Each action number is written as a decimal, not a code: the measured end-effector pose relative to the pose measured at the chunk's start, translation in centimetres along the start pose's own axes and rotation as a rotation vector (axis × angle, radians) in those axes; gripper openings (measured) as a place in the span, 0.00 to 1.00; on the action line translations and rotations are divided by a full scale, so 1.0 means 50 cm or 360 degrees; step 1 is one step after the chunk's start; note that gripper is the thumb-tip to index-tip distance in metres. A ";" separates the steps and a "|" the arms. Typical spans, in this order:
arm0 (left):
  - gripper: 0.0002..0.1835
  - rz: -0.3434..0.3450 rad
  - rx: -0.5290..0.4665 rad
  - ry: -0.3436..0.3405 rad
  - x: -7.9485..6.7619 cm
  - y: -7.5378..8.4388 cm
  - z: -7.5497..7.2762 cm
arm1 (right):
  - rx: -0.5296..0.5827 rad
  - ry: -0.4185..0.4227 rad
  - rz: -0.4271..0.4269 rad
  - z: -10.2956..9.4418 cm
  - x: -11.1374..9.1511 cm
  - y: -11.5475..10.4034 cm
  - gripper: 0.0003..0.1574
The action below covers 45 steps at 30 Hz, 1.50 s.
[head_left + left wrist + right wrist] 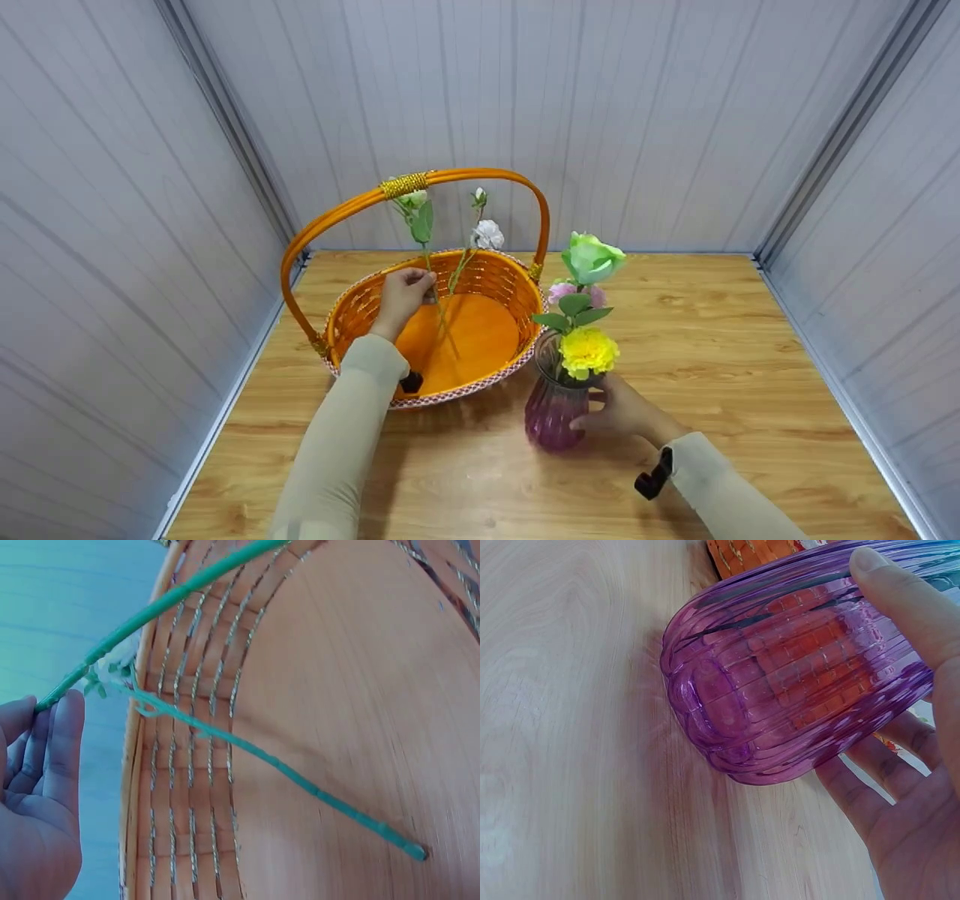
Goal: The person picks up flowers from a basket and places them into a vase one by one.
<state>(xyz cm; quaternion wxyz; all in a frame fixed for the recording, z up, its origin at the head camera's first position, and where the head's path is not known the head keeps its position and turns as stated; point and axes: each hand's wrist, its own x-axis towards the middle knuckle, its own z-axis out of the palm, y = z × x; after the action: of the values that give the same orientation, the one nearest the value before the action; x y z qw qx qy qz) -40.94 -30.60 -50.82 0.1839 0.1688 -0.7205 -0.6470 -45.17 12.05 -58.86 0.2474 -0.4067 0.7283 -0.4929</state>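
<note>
In the head view, my left hand (403, 298) reaches over an orange woven basket (499, 283) and pinches the green stem (161, 604) of a pale flower (414, 199) with one large leaf. That flower's head stands near the gold-wrapped part of the handle. A white carnation (488, 234) on a second stem leans on the basket's far rim, its cut end down on the basket floor. My right hand (624, 411) grips a ribbed purple glass vase (553, 421), thumb on one side and fingers on the other. The vase holds a yellow flower (589, 352), a green rose (594, 259) and pink blooms (561, 291).
The basket's tall arched handle (480, 172) rises over its opening. All this stands on a wood-grain tabletop (720, 322), with pale panel walls (630, 127) at the back and both sides. The vase is close by the basket's right rim.
</note>
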 end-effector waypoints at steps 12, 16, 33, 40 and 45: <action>0.07 -0.0059 -0.0227 0.0012 -0.025 0.025 0.026 | -0.0004 -0.0007 0.0029 -0.001 0.001 0.002 0.54; 0.05 -0.0056 -0.0267 0.0053 -0.028 0.029 0.032 | -0.0005 -0.0002 0.0033 -0.001 0.001 0.004 0.54; 0.05 -0.0084 -0.0420 0.0005 -0.044 0.029 0.069 | 0.0018 -0.0009 -0.0050 -0.001 0.001 0.004 0.54; 0.05 -0.0110 -0.0489 -0.0101 -0.059 0.033 0.091 | 0.0013 -0.0002 -0.0006 0.000 0.001 0.000 0.54; 0.05 -0.0119 -0.0502 -0.0149 -0.068 0.033 0.101 | 0.0019 -0.0005 -0.0006 0.001 0.001 0.001 0.54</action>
<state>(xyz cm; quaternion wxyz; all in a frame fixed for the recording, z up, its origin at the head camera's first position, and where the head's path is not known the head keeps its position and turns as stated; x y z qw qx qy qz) -40.42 -24.39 -49.81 0.1501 0.1341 -0.6111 -0.7656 -45.19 12.00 -58.90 0.2500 -0.4074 0.7242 -0.4970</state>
